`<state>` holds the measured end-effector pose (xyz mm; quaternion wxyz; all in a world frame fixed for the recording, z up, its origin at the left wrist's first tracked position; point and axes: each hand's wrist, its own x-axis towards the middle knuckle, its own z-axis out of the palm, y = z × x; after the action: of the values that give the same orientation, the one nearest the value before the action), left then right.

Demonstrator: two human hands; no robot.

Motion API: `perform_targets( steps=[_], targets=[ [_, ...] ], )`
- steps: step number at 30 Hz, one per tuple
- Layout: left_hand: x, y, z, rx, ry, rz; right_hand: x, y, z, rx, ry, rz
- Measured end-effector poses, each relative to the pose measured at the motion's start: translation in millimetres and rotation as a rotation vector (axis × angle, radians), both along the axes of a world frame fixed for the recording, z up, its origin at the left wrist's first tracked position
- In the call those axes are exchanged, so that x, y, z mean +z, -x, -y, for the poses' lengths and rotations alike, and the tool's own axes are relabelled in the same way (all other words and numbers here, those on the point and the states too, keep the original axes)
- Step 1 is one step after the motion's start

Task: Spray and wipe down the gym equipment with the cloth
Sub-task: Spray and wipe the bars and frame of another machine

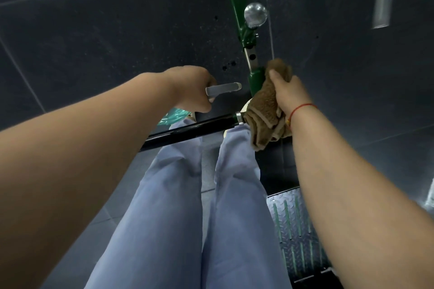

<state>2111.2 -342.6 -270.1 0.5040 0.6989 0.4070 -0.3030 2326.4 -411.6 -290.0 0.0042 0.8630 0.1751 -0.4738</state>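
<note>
My right hand [290, 91] grips a brown cloth [265, 112] bunched against the green frame tube [256, 80] of the gym machine, just where the black handle bar [187, 130] joins it. My left hand [195, 88] holds a spray bottle; its grey nozzle head [223, 89] points right toward the green tube, and the teal bottle body [175, 116] shows below my wrist. The bottle's trigger is hidden by my fingers.
A chrome knob [255, 14] sits higher on the green frame, above a perforated steel adjuster post [251, 56]. My legs in light blue trousers [187, 195] stand under the bar. A diamond-plate footplate [296, 225] lies at the lower right on the dark rubber floor [94, 30].
</note>
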Motion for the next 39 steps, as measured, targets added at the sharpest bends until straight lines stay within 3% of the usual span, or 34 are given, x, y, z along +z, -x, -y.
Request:
perform_targets(
  steps=[3,8,10,14,17,19,21,23,25,31,39],
  targets=[
    [-2,-7,-3,0.022,0.005,0.017,-7,0,-6,-0.006,0.014,-0.058],
    [-3,-14,-5,0.041,0.036,0.010,10,21,20,0.363,-0.059,0.141],
    [-2,-14,-7,0.041,0.045,0.003,20,28,33,0.414,-0.159,0.186],
    [-1,-15,-14,0.038,0.027,-0.019,29,28,49,0.537,-0.385,0.131],
    [-3,-15,-19,0.006,-0.031,-0.053,34,22,44,0.711,-0.408,0.068],
    [-5,-15,-24,0.010,-0.063,-0.068,34,15,27,0.632,-0.367,-0.019],
    [-7,-15,-29,0.041,-0.092,-0.069,34,5,5,0.353,-0.342,-0.099],
    [-9,-15,-35,0.086,-0.119,-0.063,31,-6,-15,0.112,-0.366,-0.073],
    [-11,-16,-41,0.138,-0.141,-0.062,26,-15,-34,0.024,-0.404,-0.001],
    [-20,-19,-59,0.333,-0.170,-0.082,-4,-32,-92,0.158,-0.440,-0.021],
    [-28,-26,-82,0.346,-0.224,-0.236,-42,-40,-143,0.365,-0.428,-0.078]
  ],
)
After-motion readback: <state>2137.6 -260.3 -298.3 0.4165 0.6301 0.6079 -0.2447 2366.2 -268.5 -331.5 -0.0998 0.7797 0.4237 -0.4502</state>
